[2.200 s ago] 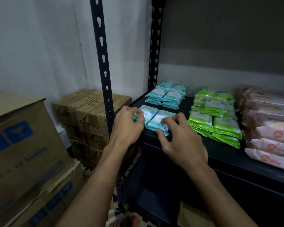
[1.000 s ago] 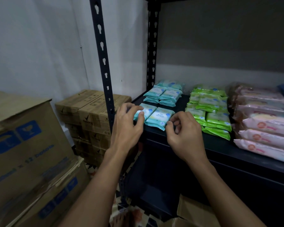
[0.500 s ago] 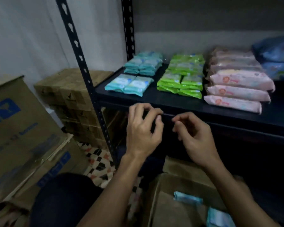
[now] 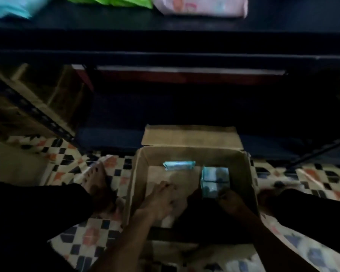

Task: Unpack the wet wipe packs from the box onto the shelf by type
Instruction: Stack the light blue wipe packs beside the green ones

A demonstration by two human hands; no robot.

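An open cardboard box (image 4: 137, 173) stands on the floor below the shelf (image 4: 165, 24). Inside it, a teal wet wipe pack (image 4: 179, 165) lies by the far wall, and two stacked teal packs (image 4: 215, 180) sit at the right. My left hand (image 4: 161, 201) is down in the box over its bare bottom, fingers relaxed and holding nothing. My right hand (image 4: 233, 202) is at the near edge of the stacked packs; blur and shadow hide whether it grips them. On the shelf edge above lie a teal pack (image 4: 10, 8), a green pack (image 4: 110, 1) and a pink pack (image 4: 200, 6).
The box's far flap (image 4: 190, 135) leans towards the dark lower shelf. My legs in dark trousers flank the box on a patterned tile floor (image 4: 67, 165), with a bare foot (image 4: 98, 179) at its left. A perforated black upright (image 4: 31, 112) and brown cartons (image 4: 47, 91) stand at the left.
My view has dropped from the shelf to the box on the floor. Both hands have left the shelf's front edge and gone down into the box.
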